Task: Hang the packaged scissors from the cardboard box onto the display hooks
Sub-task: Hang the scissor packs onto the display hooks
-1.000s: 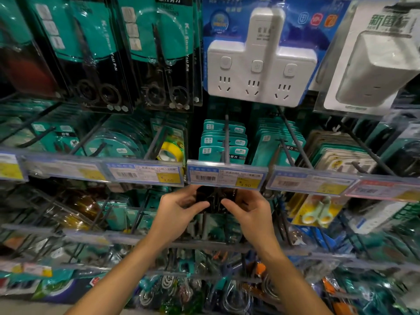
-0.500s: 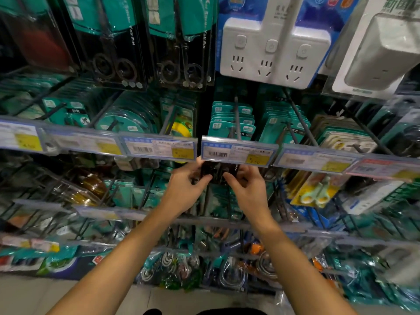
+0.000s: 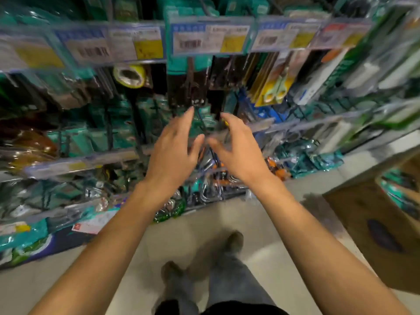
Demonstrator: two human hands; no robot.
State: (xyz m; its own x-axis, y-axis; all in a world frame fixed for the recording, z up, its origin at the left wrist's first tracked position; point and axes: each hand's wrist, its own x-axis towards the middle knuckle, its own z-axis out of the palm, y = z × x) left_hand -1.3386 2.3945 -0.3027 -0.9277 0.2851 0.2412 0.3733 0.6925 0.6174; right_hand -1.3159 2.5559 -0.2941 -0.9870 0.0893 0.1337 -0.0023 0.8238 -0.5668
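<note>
Both hands empty below the hook, one pack up, box waiting at the right

My left hand point(image 3: 175, 151) and right hand point(image 3: 238, 148) hang spread and loose in front of the display rack point(image 3: 86, 160), fingers apart, pinching nothing. A dark packaged scissors point(image 3: 188, 87) hangs just under the price label strip point(image 3: 209, 35) near the rack's top edge, directly above my fingertips, so I judge that pack is hung. The cardboard box point(image 3: 372, 223) stands on the floor point(image 3: 193, 235) at the right edge of view, by the rack's lower right corner, with teal packs showing inside, so more look left to fetch. The view is blurred. The room is a shop aisle with a pale floor and crowded hooks; my shoes point(image 3: 231, 242) show below.
</note>
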